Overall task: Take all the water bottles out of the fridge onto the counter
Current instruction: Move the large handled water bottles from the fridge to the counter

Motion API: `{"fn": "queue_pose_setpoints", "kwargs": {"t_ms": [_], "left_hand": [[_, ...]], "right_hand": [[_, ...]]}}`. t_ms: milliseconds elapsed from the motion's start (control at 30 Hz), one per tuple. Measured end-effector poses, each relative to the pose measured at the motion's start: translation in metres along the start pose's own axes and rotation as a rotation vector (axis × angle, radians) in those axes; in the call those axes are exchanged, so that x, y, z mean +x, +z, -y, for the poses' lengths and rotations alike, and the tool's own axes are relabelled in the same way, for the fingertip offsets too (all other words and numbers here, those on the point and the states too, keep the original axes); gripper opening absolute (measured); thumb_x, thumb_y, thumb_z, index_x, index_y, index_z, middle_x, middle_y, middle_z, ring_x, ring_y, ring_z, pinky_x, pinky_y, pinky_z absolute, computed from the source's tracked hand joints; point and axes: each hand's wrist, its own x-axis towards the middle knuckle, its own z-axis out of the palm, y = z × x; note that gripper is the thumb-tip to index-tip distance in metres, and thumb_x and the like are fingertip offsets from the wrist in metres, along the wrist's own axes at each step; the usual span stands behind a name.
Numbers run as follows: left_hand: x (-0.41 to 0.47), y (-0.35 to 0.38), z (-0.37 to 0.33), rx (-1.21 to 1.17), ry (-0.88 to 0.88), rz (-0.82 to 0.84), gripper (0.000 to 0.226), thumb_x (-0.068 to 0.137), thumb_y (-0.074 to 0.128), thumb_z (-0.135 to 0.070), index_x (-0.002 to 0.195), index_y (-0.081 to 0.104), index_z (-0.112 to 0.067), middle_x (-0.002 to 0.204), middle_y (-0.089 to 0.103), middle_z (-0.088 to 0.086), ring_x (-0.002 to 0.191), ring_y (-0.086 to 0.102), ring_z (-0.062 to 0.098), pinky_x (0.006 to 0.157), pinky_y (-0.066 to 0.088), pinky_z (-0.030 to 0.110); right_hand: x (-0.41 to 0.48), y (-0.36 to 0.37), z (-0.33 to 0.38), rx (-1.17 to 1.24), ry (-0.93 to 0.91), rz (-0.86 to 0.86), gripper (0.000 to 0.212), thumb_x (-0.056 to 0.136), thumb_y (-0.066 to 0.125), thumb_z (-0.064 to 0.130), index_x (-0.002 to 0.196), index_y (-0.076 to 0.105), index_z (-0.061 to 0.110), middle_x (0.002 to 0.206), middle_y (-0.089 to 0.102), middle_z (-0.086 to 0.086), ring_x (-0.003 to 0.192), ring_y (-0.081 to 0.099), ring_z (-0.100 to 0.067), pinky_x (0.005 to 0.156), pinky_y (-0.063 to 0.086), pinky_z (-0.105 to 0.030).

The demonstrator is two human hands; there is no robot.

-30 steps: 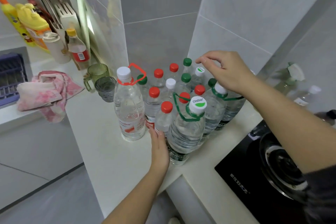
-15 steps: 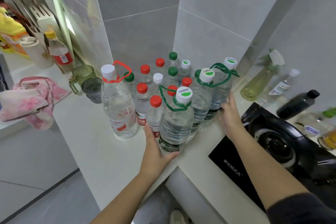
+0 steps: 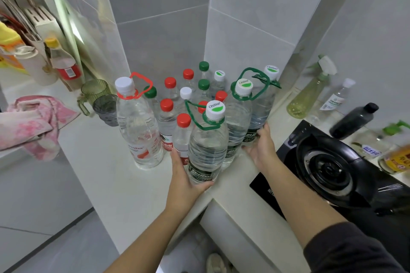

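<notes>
Several water bottles stand clustered in the corner of the white counter [image 3: 106, 168]. Nearest is a large Cestbon bottle [image 3: 207, 146] with a green carry handle; my left hand [image 3: 185, 180] cups its base with the thumb under the label. Two more large green-handled bottles [image 3: 238, 117] stand behind it to the right, and my right hand [image 3: 260, 149] lies with straight fingers against their bases. A tall white-capped bottle with a red handle [image 3: 138, 126] stands at the left. Small red-capped bottles [image 3: 166, 122] and green-capped bottles [image 3: 203, 90] fill the middle and back. The fridge is out of view.
A black gas hob [image 3: 332, 170] sits right of the bottles, with a spray bottle [image 3: 309, 93], a dark bottle [image 3: 352, 121] and condiment bottles behind it. Two tinted cups [image 3: 99, 102], a pink towel [image 3: 33, 122], a knife block and detergent bottles are at the left.
My right hand came down from above the caps to the bases of the right-hand large bottles. My left hand moved from the small bottles to the front large bottle's base.
</notes>
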Motion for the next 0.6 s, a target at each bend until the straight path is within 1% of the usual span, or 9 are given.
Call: {"fn": "queue_pose_setpoints", "kwargs": {"t_ms": [67,133,167,233,300,400,467,533,600], "left_hand": [[-0.002,0.0,0.003,-0.015,-0.01,0.012,0.138,0.053,0.093,-0.044,0.153,-0.001,-0.034,0.155,0.029,-0.004,0.139,0.034,0.009,0.113,0.035,0.038],[-0.004,0.0,0.007,-0.022,-0.017,0.02,0.14,0.052,0.09,-0.054,0.152,-0.006,-0.038,0.16,0.02,-0.006,0.146,0.023,0.01,0.118,0.028,0.042],[-0.004,0.0,0.009,-0.027,-0.019,0.027,0.14,0.051,0.089,-0.057,0.151,-0.008,-0.043,0.16,0.02,-0.007,0.147,0.023,0.01,0.118,0.027,0.042],[-0.004,0.0,0.011,-0.029,-0.03,0.037,0.138,0.05,0.089,-0.058,0.147,-0.009,-0.05,0.157,0.027,-0.009,0.143,0.031,0.008,0.117,0.03,0.035],[-0.003,0.0,0.011,-0.011,-0.034,0.036,0.137,0.052,0.09,-0.053,0.145,-0.009,-0.053,0.155,0.029,-0.011,0.14,0.033,0.002,0.112,0.029,0.018],[-0.002,0.001,0.013,0.022,-0.017,0.022,0.135,0.054,0.092,-0.041,0.14,-0.011,-0.056,0.153,0.026,-0.015,0.128,0.027,-0.024,0.097,0.023,-0.004],[-0.002,0.001,0.015,0.028,-0.018,0.011,0.134,0.055,0.092,-0.039,0.139,-0.011,-0.056,0.15,0.026,-0.018,0.12,0.026,-0.031,0.091,0.023,-0.007],[-0.002,0.001,0.014,0.031,-0.028,0.02,0.135,0.054,0.091,-0.044,0.141,-0.012,-0.055,0.15,0.028,-0.02,0.122,0.029,-0.028,0.091,0.024,-0.007],[-0.002,0.0,0.014,0.036,-0.04,0.037,0.136,0.054,0.091,-0.049,0.143,-0.011,-0.054,0.153,0.028,-0.02,0.13,0.032,-0.017,0.095,0.024,-0.005]], "right_hand": [[-0.005,0.003,-0.007,0.072,0.064,-0.042,0.04,0.103,0.034,0.015,0.136,0.045,0.034,0.114,0.062,-0.001,0.097,0.062,-0.023,0.09,0.051,-0.054],[-0.009,0.005,-0.014,0.136,0.168,-0.098,0.032,0.104,0.035,0.024,0.135,0.044,0.029,0.113,0.054,-0.007,0.106,0.057,-0.029,0.094,0.045,-0.06],[-0.011,0.006,-0.018,0.163,0.243,-0.109,0.035,0.104,0.035,0.032,0.139,0.04,0.029,0.117,0.051,-0.008,0.117,0.051,-0.034,0.097,0.04,-0.064],[-0.011,0.006,-0.024,0.213,0.357,-0.093,0.048,0.102,0.033,0.046,0.148,0.026,0.036,0.141,0.041,-0.01,0.133,0.038,-0.044,0.096,0.036,-0.069],[-0.011,0.008,-0.026,0.248,0.374,-0.078,0.045,0.102,0.029,0.044,0.147,0.026,0.04,0.148,0.034,-0.006,0.137,0.034,-0.046,0.097,0.031,-0.073],[-0.008,0.008,-0.027,0.279,0.329,-0.065,0.028,0.102,0.029,0.036,0.121,0.05,0.037,0.136,0.041,-0.005,0.133,0.038,-0.044,0.102,0.019,-0.079],[-0.01,0.009,-0.026,0.294,0.343,-0.056,0.026,0.101,0.029,0.034,0.106,0.055,0.036,0.137,0.044,-0.007,0.13,0.041,-0.042,0.102,0.018,-0.079],[-0.012,0.009,-0.025,0.309,0.33,-0.075,0.027,0.102,0.029,0.033,0.114,0.053,0.039,0.143,0.039,-0.008,0.136,0.037,-0.041,0.103,0.015,-0.079],[-0.013,0.007,-0.026,0.298,0.311,-0.065,0.029,0.102,0.029,0.031,0.118,0.051,0.041,0.145,0.036,-0.006,0.139,0.033,-0.041,0.104,0.013,-0.08]]}}
